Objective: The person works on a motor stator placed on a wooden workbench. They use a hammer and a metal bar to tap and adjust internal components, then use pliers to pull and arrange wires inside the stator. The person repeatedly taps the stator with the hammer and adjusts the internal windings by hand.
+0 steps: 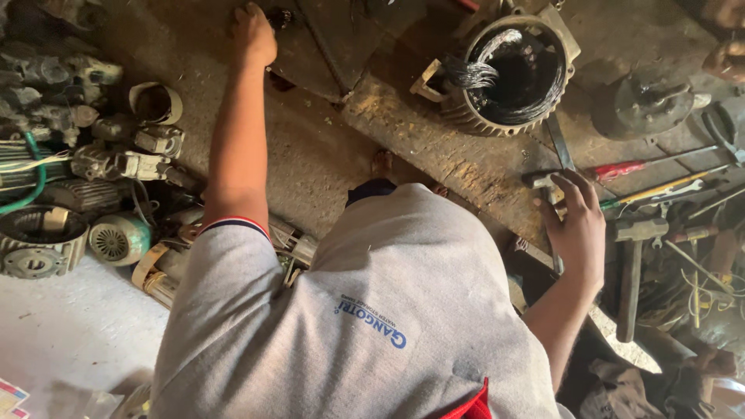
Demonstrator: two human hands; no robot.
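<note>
Hammer (543, 183) with a small metal head lies on the worn wooden bench (434, 147), and the right hand (578, 225) rests over it, fingers spread and curled loosely around the head rather than clamped tight. Just past the fingertips a flat metal bar (560, 143) runs up toward the motor housing (508, 74), a round ribbed shell standing open-end up with dark wire coils and a loose bundle of wires spilling over its rim. The left hand (252, 35) is stretched far forward to the top edge of the view, palm down on a dark plate (326, 39); its fingers are cut off by the frame, so whether they grip anything cannot be told. To the right of the hammer lie a red-handled screwdriver (621, 168), a wrench (683, 188) and a larger hammer (632, 268) with a wooden handle. A round metal cover (644, 105) sits beyond them. On the left, well apart, old motors and parts (70, 155) are heaped on the floor. The person's grey shirt (388, 310) fills the lower middle.
</note>
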